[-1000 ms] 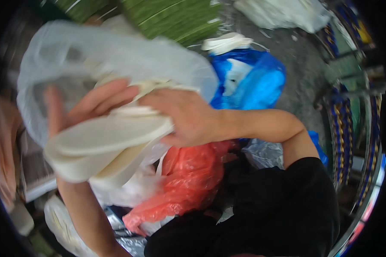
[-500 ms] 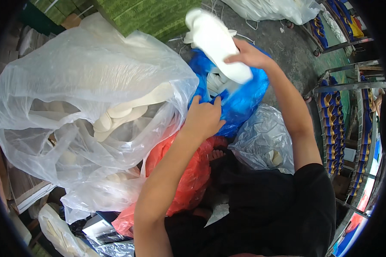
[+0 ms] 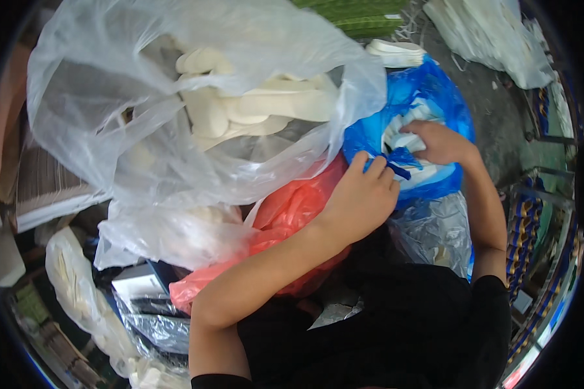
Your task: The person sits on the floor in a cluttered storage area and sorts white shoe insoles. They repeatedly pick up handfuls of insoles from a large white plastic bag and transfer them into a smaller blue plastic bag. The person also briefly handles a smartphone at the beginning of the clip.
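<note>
An open blue plastic bag point(image 3: 464, 113) stands in front of me, and white shoe insoles point(image 3: 425, 111) show in its mouth. My left hand point(image 3: 365, 198) is at the bag's near left rim, its fingers curled on the blue plastic. Reaching into the mouth from the right, my right hand point(image 3: 440, 144) has its fingers closed round a white insole point(image 3: 409, 141), partly hidden by the hand and the bag's folds. Just beyond the bag lies a small stack of white insoles point(image 3: 396, 53).
A large clear plastic bag point(image 3: 130, 48) with cream insoles point(image 3: 266, 107) fills the left. Red point(image 3: 292, 207) and grey point(image 3: 435, 227) plastic bags sit near my legs. Racks point(image 3: 525, 220) holding blue-and-tan pieces line the right. A green patterned block point(image 3: 357, 18) stands at the back.
My right hand has come down from above the blue bag, where it held a white insole, into its mouth. My left hand stays at the rim. The whole view has shifted.
</note>
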`<state>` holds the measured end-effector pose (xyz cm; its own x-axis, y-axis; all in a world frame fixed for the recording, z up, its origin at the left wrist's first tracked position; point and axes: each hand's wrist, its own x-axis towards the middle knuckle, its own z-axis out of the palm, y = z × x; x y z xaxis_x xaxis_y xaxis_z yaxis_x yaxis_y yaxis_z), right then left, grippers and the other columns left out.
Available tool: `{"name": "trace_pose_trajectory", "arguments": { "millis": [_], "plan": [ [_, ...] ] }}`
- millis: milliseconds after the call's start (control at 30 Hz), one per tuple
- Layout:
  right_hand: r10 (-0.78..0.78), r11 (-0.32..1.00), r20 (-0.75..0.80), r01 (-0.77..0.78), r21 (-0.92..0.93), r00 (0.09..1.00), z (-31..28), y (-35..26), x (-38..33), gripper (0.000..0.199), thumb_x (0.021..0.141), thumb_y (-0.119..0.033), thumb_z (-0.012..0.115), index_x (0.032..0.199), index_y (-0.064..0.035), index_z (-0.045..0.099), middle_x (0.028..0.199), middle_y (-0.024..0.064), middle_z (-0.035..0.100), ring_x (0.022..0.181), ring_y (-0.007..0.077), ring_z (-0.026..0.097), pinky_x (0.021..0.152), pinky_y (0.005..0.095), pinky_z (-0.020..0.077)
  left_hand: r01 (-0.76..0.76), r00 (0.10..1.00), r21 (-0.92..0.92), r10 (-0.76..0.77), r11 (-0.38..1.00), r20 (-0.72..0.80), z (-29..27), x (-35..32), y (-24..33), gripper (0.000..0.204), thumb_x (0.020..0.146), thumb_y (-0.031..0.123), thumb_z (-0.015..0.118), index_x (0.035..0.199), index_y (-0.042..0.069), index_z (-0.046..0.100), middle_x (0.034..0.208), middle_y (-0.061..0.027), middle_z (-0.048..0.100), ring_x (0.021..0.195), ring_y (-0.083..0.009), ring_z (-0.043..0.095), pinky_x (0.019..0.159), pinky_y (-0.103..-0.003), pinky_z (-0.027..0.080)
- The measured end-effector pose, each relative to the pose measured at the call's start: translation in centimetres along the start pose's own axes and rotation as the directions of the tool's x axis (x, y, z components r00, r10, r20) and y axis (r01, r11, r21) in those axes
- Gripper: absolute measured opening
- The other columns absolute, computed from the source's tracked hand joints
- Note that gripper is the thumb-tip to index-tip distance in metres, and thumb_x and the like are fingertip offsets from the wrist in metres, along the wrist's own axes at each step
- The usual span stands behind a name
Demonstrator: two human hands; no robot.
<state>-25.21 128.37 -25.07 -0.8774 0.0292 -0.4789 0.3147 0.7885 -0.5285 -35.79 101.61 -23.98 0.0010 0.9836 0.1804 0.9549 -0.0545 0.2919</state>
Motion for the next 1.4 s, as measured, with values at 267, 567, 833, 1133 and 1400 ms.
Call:
{"name": "trace_pose_trajectory", "arguments": {
  "millis": [267,567,833,1133,1400],
  "plan": [
    [-0.525,0.850,0.119,0.525,0.040,0.843,2.2,-16.0,19.0,0.031,0.095,-0.027,0.066,0.109,-0.0002,0.070,0.102,0.0165,0.073,0.102,0.0258,0.069,0.087,0.0387,0.0549,0.335,0.942,-0.437,-0.278,0.835,0.190,-1.4,-7.2,-9.8,0.018,0.080,0.009,0.068,0.098,0.009,0.070,0.104,-0.0162,0.070,0.105,-0.0359,0.065,0.094,-0.047,0.051],
    [-0.360,0.913,-0.259,0.395,0.101,0.896,-5.7,-19.9,27.8,0.083,0.082,-0.038,0.076,0.149,-0.0044,0.040,0.135,0.0290,0.058,0.123,0.0401,0.059,0.104,0.0447,0.0491,0.882,0.429,-0.139,-0.645,0.450,0.632,3.4,-13.2,-21.5,0.040,0.097,0.037,0.056,0.104,-0.001,0.067,0.091,-0.0175,0.070,0.094,-0.0331,0.067,0.087,-0.039,0.052],
    [-0.050,0.820,0.176,0.140,-0.555,0.983,2.4,-15.9,27.4,0.108,0.070,-0.042,0.089,0.159,-0.0160,0.032,0.144,0.0154,0.053,0.133,0.0323,0.053,0.104,0.0431,0.0492,0.408,0.025,-0.788,-0.857,-0.461,0.515,4.3,-12.8,-22.4,0.029,0.095,0.019,0.059,0.117,0.000,0.058,0.113,-0.0135,0.063,0.098,-0.0260,0.064,0.091,-0.039,0.053],
    [-0.249,0.849,-0.327,0.043,-0.527,0.912,1.0,-9.0,28.6,0.066,0.080,-0.028,0.079,0.136,0.0010,0.059,0.134,0.0265,0.063,0.124,0.0399,0.060,0.104,0.0435,0.0477,0.395,-0.030,-0.805,-0.882,-0.443,0.470,2.1,-7.8,-22.9,0.026,0.096,0.013,0.056,0.120,0.002,0.054,0.116,-0.0115,0.055,0.112,-0.0240,0.054,0.101,-0.049,0.049],
    [-0.596,0.657,-0.122,0.395,-0.643,0.794,7.0,-9.4,26.3,0.080,0.070,-0.027,0.088,0.138,-0.0075,0.052,0.129,0.0121,0.059,0.124,0.0297,0.058,0.100,0.0393,0.0519,0.327,0.121,-0.792,-0.808,-0.516,0.577,1.4,-6.2,-24.8,0.025,0.099,0.012,0.054,0.123,0.005,0.056,0.111,-0.0104,0.056,0.106,-0.0268,0.063,0.099,-0.047,0.051]
  ]
}}
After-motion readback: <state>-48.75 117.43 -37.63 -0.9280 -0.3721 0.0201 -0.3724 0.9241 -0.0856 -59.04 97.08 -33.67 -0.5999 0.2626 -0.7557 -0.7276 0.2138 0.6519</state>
